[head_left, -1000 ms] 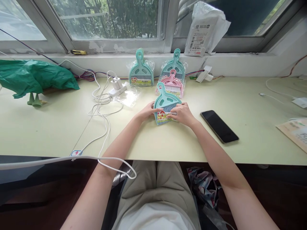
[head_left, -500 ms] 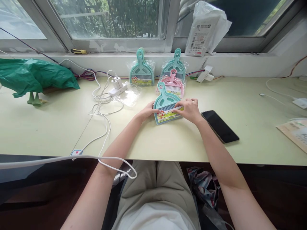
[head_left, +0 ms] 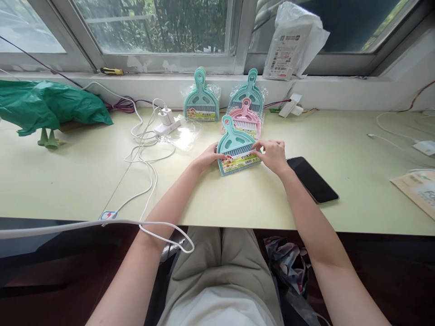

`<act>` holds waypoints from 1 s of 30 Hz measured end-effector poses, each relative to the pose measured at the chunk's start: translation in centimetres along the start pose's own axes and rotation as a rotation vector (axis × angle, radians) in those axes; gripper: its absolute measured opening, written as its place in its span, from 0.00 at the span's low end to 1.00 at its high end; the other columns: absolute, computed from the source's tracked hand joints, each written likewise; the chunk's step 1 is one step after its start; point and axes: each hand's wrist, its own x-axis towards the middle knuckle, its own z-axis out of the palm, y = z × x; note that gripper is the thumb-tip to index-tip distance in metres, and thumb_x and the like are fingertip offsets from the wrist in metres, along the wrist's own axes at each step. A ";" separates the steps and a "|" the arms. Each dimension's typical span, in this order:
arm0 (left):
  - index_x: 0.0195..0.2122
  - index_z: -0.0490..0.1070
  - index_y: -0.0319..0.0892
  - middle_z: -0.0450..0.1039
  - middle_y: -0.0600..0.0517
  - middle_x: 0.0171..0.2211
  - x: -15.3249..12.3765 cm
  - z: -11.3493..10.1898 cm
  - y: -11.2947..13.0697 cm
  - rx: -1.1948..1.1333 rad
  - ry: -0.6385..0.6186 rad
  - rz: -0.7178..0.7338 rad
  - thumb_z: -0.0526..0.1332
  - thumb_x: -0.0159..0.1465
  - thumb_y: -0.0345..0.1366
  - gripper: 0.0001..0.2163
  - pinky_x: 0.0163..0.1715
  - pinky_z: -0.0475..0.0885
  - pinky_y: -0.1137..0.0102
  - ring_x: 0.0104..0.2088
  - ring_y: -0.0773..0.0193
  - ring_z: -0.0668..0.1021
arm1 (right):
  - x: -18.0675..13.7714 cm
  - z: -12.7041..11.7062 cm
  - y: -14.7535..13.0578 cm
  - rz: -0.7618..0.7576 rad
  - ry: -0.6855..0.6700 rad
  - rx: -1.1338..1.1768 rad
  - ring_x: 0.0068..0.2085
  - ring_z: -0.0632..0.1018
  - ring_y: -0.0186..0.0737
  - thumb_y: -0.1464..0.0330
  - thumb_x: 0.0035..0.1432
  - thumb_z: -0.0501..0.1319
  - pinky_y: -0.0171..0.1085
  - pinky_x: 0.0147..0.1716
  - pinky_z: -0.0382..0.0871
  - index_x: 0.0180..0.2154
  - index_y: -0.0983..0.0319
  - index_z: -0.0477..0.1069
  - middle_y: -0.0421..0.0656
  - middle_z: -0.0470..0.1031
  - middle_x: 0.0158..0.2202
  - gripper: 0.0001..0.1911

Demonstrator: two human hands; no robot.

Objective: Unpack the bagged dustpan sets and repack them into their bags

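Note:
A turquoise dustpan and brush set point(head_left: 234, 144) leans slightly tilted over the table, handle upward, with grey bristles. A yellow-and-white printed label point(head_left: 238, 161) runs across its front. My left hand point(head_left: 208, 158) grips the set's left edge, thumb on the front. At the right edge, my right hand point(head_left: 272, 154) is closed, its fingertips pinching near the label's end; how firmly they hold is hidden. Just behind stands a pink dustpan and brush set point(head_left: 245, 118), in front of another turquoise set point(head_left: 252, 90) in clear wrap. More turquoise sets point(head_left: 201, 97) stand stacked to the left.
A black phone point(head_left: 312, 179) lies by my right forearm. White cables point(head_left: 149, 176) and a power strip point(head_left: 167, 127) are on the left, near a green plastic bag point(head_left: 50, 104). A wrapped package point(head_left: 288, 45) stands on the sill beside a yellow cutter point(head_left: 112, 71).
My right hand has slid a little to the right along the label, uncovering more of its print. My left hand keeps its hold on the set.

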 end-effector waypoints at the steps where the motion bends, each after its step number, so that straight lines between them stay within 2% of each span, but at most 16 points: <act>1: 0.45 0.69 0.39 0.76 0.47 0.43 0.1 0.0 0.0 -0.001 0.000 -0.001 0.69 0.44 0.27 0.25 0.46 0.72 0.62 0.44 0.56 0.78 | 0.0 0.0 0.0 0.003 0.001 -0.010 0.38 0.74 0.44 0.53 0.63 0.54 0.45 0.47 0.52 0.37 0.57 0.75 0.43 0.79 0.34 0.17; 6: 0.47 0.68 0.39 0.75 0.46 0.45 0.3 -0.2 -0.3 -0.012 -0.005 -0.004 0.69 0.44 0.27 0.27 0.47 0.72 0.61 0.45 0.56 0.77 | 0.1 0.0 0.4 0.030 0.034 -0.015 0.39 0.74 0.45 0.55 0.63 0.55 0.45 0.45 0.54 0.38 0.58 0.73 0.44 0.78 0.36 0.15; 10: 0.46 0.67 0.40 0.75 0.47 0.44 0.2 -0.3 -0.3 0.004 0.019 -0.006 0.69 0.44 0.28 0.26 0.47 0.73 0.60 0.46 0.55 0.77 | 0.3 0.2 0.9 0.135 0.060 0.062 0.43 0.75 0.48 0.56 0.59 0.59 0.49 0.47 0.57 0.44 0.58 0.70 0.46 0.77 0.43 0.16; 12: 0.46 0.67 0.40 0.75 0.47 0.44 0.2 -0.3 -0.3 0.012 0.033 -0.010 0.69 0.44 0.28 0.26 0.47 0.73 0.60 0.46 0.54 0.77 | 0.4 0.5 1.4 0.229 0.010 0.197 0.43 0.75 0.48 0.55 0.55 0.63 0.52 0.48 0.61 0.49 0.58 0.68 0.48 0.75 0.48 0.22; 15: 0.47 0.67 0.39 0.75 0.47 0.44 0.3 -0.4 -0.4 0.018 0.043 -0.005 0.69 0.44 0.28 0.26 0.47 0.72 0.59 0.45 0.54 0.78 | 0.5 0.9 2.0 0.292 -0.196 0.575 0.45 0.77 0.47 0.56 0.49 0.67 0.50 0.47 0.68 0.53 0.58 0.66 0.49 0.75 0.50 0.30; 17: 0.47 0.67 0.40 0.75 0.47 0.45 0.4 -0.5 -0.4 0.021 0.039 -0.003 0.69 0.44 0.28 0.27 0.47 0.73 0.60 0.45 0.55 0.78 | 0.5 1.2 2.3 0.287 -0.286 0.786 0.46 0.77 0.47 0.58 0.46 0.68 0.49 0.48 0.70 0.50 0.59 0.68 0.48 0.77 0.47 0.29; 19: 0.48 0.67 0.40 0.75 0.47 0.46 0.4 -0.5 -0.5 0.027 0.028 -0.004 0.69 0.44 0.28 0.28 0.46 0.73 0.60 0.45 0.55 0.78 | 0.5 1.3 2.3 0.301 -0.276 0.880 0.45 0.77 0.47 0.59 0.44 0.70 0.49 0.49 0.70 0.47 0.60 0.70 0.47 0.78 0.44 0.28; 22: 0.49 0.67 0.40 0.75 0.46 0.46 0.5 -0.6 -0.5 0.036 0.016 -0.002 0.69 0.44 0.29 0.28 0.45 0.73 0.59 0.45 0.54 0.78 | 0.5 1.3 2.3 0.338 -0.237 0.912 0.44 0.78 0.47 0.60 0.41 0.72 0.51 0.50 0.71 0.46 0.60 0.71 0.46 0.79 0.42 0.29; 30: 0.50 0.67 0.40 0.75 0.46 0.46 0.5 -0.8 -0.5 0.038 0.000 0.000 0.69 0.44 0.29 0.29 0.48 0.72 0.57 0.47 0.54 0.77 | 0.5 1.1 2.2 0.347 -0.245 0.939 0.44 0.78 0.47 0.59 0.39 0.73 0.52 0.51 0.70 0.46 0.59 0.71 0.46 0.78 0.43 0.30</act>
